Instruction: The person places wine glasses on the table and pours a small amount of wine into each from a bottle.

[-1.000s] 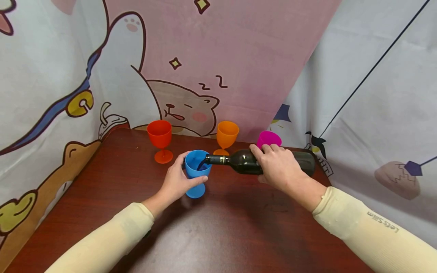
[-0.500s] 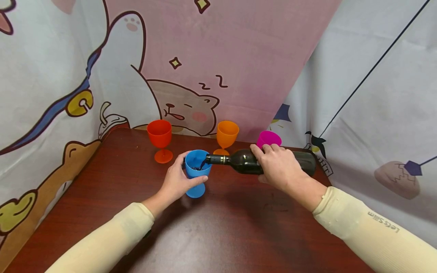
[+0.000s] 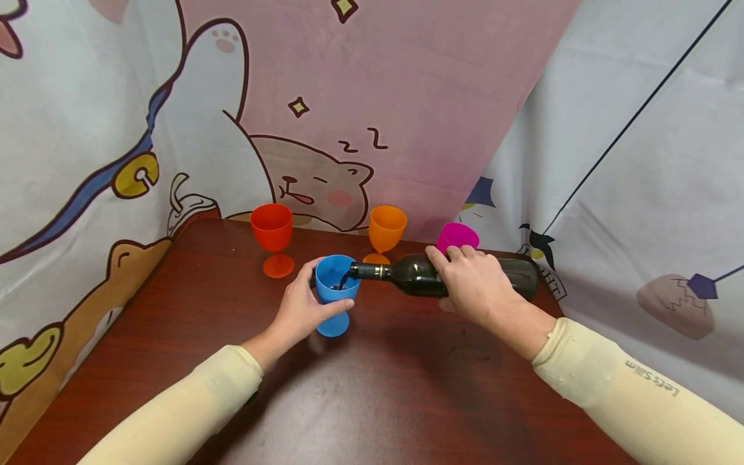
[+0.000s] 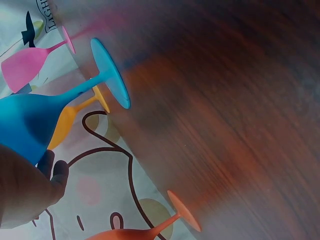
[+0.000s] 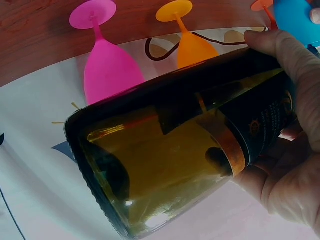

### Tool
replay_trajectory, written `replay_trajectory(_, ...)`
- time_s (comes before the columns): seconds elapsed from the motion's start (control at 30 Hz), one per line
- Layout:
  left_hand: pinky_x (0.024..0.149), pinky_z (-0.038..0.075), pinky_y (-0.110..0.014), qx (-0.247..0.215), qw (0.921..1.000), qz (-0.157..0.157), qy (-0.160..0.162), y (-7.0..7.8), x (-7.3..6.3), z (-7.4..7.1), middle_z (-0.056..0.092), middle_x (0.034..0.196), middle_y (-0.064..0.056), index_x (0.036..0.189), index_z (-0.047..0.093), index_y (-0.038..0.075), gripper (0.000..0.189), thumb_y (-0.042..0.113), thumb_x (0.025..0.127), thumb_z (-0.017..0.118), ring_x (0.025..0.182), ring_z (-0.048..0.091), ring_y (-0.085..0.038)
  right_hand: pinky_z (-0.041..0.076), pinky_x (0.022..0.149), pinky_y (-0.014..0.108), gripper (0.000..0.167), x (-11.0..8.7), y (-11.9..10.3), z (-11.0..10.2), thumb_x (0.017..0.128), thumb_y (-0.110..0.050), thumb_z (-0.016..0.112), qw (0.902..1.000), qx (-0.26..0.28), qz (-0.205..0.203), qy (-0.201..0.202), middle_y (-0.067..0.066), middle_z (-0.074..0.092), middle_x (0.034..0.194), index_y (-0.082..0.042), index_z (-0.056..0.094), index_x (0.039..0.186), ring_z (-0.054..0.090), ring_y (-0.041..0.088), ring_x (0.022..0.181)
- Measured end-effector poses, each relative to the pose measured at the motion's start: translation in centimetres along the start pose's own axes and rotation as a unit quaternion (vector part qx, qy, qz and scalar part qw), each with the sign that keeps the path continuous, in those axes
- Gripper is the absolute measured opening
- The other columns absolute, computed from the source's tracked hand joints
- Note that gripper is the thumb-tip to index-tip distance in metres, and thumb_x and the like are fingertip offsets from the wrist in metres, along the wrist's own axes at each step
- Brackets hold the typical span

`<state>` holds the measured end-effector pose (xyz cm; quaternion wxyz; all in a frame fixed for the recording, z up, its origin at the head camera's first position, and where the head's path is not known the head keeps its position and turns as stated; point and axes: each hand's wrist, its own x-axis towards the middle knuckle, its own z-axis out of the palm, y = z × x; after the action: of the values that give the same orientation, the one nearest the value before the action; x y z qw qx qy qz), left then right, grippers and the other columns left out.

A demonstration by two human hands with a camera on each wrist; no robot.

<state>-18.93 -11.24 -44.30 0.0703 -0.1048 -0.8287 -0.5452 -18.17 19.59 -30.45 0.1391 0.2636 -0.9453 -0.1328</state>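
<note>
My left hand point(image 3: 299, 307) grips the bowl of a blue plastic goblet point(image 3: 333, 294), thumb across its near side. The goblet stands upright; whether its foot touches the table I cannot tell. Around the body of a dark green wine bottle point(image 3: 418, 274), my right hand point(image 3: 479, 284) has its fingers wrapped. The bottle lies nearly level, its mouth over the goblet's right rim, and dark liquid runs from it into the bowl. In the right wrist view, the bottle's base end point(image 5: 150, 170) looks see-through and amber, with a dark label beside the fingers.
Along the back of the brown wooden table point(image 3: 378, 400) stand a red goblet point(image 3: 271, 229), an orange goblet point(image 3: 387, 226) and a magenta goblet point(image 3: 459, 236), the last partly hidden behind my right hand. A printed cloth point(image 3: 407, 97) hangs close behind the table.
Both hands, the goblet and the bottle have stayed in place. Dark liquid keeps streaming, and it now shows as a bubbly pool inside the blue goblet.
</note>
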Motion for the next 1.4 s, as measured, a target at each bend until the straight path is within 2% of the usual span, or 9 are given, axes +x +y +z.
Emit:
replay_trajectory(0.47,0.111,0.054,-0.059,-0.003,1.0,0.0,0.0,-0.1,0.1,0.0,0.063,0.149,-0.011,0.158,0.041,0.017,0.098,0.035,0.08,0.097,0.136,0.062,-0.034,0.063,0.067,0.056,0.087,0.0,-0.3,0.3,0.066,-0.036,0.1,0.9996,0.027,0.008,-0.009,0.018,0.075,0.105,-0.009,0.058,0.138,0.069,0.036,0.094)
replay_trajectory(0.63,0.11,0.055,-0.059,-0.002,1.0,-0.004,-0.001,0.0,0.1,0.0,0.064,0.148,-0.011,0.158,0.041,0.017,0.098,0.036,0.08,0.097,0.135,0.063,-0.033,0.063,0.066,0.054,0.085,0.2,-0.8,0.7,0.067,-0.038,0.097,0.9968,0.072,0.024,-0.026,0.015,0.077,0.105,-0.012,0.06,0.139,0.073,0.032,0.095)
replay_trajectory(0.77,0.11,0.055,-0.059,-0.001,1.0,-0.005,0.0,0.0,0.1,0.0,0.064,0.147,-0.011,0.158,0.041,0.017,0.097,0.035,0.08,0.097,0.134,0.063,-0.033,0.061,0.063,0.05,0.079,0.5,-1.5,1.2,0.068,-0.039,0.094,0.9918,0.12,0.035,-0.027,0.009,0.078,0.1,-0.016,0.062,0.136,0.072,0.026,0.086)
replay_trajectory(0.9,0.109,0.055,-0.058,0.0,1.0,-0.008,-0.001,0.1,0.1,0.0,0.064,0.146,-0.011,0.158,0.041,0.018,0.097,0.034,0.08,0.096,0.133,0.063,-0.033,0.059,0.059,0.045,0.077,0.8,-2.2,1.8,0.067,-0.04,0.093,0.9837,0.174,0.043,-0.018,0.002,0.078,0.093,-0.019,0.063,0.134,0.068,0.02,0.076)
replay_trajectory(1.0,0.108,0.056,-0.058,0.0,0.9999,-0.011,-0.002,0.2,0.1,-0.1,0.064,0.147,-0.012,0.158,0.04,0.017,0.097,0.035,0.08,0.096,0.133,0.063,-0.034,0.059,0.061,0.042,0.081,1.0,-2.5,2.3,0.066,-0.044,0.094,0.9741,0.22,0.052,-0.013,0.0,0.079,0.093,-0.02,0.064,0.137,0.068,0.018,0.077)
replay_trajectory(1.07,0.107,0.056,-0.058,-0.002,0.9999,-0.013,-0.003,0.2,0.1,-0.1,0.063,0.147,-0.012,0.158,0.04,0.017,0.097,0.035,0.081,0.096,0.133,0.063,-0.035,0.06,0.065,0.042,0.084,1.1,-2.7,2.6,0.067,-0.047,0.095,0.9635,0.26,0.062,-0.01,0.001,0.079,0.096,-0.021,0.063,0.14,0.07,0.018,0.079)
replay_trajectory(1.17,0.107,0.057,-0.059,-0.002,0.9999,-0.017,-0.003,0.3,0.0,-0.1,0.061,0.149,-0.013,0.158,0.039,0.016,0.097,0.035,0.081,0.095,0.134,0.062,-0.036,0.064,0.074,0.041,0.087,1.1,-2.5,3.2,0.07,-0.047,0.096,0.9368,0.341,0.078,0.007,0.002,0.08,0.106,-0.02,0.061,0.144,0.074,0.019,0.089)
replay_trajectory(1.27,0.106,0.057,-0.06,0.002,0.9998,-0.021,-0.004,0.3,0.0,-0.1,0.061,0.149,-0.013,0.159,0.039,0.016,0.097,0.036,0.082,0.094,0.134,0.062,-0.036,0.065,0.081,0.043,0.081,0.6,-2.2,3.9,0.073,-0.042,0.098,0.8959,0.433,0.094,0.032,0.0,0.078,0.116,-0.021,0.062,0.142,0.074,0.021,0.097)
replay_trajectory(1.4,0.105,0.057,-0.058,0.007,0.9997,-0.023,-0.005,0.2,0.0,0.0,0.061,0.15,-0.013,0.16,0.038,0.015,0.098,0.038,0.083,0.094,0.132,0.062,-0.036,0.062,0.086,0.044,0.07,-0.4,-1.4,4.7,0.075,-0.036,0.099,0.846,0.515,0.124,0.065,-0.001,0.076,0.117,-0.024,0.064,0.135,0.072,0.021,0.101)
